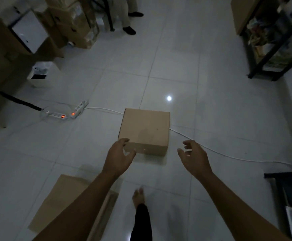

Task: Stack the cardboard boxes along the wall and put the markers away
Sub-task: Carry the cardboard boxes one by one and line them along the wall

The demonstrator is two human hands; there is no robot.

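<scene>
Nearest you: your forearms, your bare foot [138, 195] on the tile floor [211, 84], and a flat cardboard piece [68, 202] lying under your left forearm.

Ahead of the foot: one closed cardboard box [144, 130] on the floor, mid-room. Your left hand [120, 156] is at its near left corner, fingers spread and loosely curved, fingertips at or just over the top edge; contact unclear in the dim light. Your right hand [194, 158] is off the near right corner, fingers apart, holding nothing and clear of the box. No grip on the box yet.

Stacked boxes [68, 23] stand far left, well away, likely the wall stack. No markers visible.

Judged step: reaching to lift this box.

Risks:
- A white cable [228, 154] runs behind the box from the left and out on the right. It may pass under the box; lifting could drag it.
- Two power strips [70, 112] with red lights glowing lie to the left, between the box and the stack. With the box blocking your view down, you could trip on them.
- Barefoot on glossy tile: slipping is possible.
- Another person's feet [131, 22] stand near the stack.
</scene>
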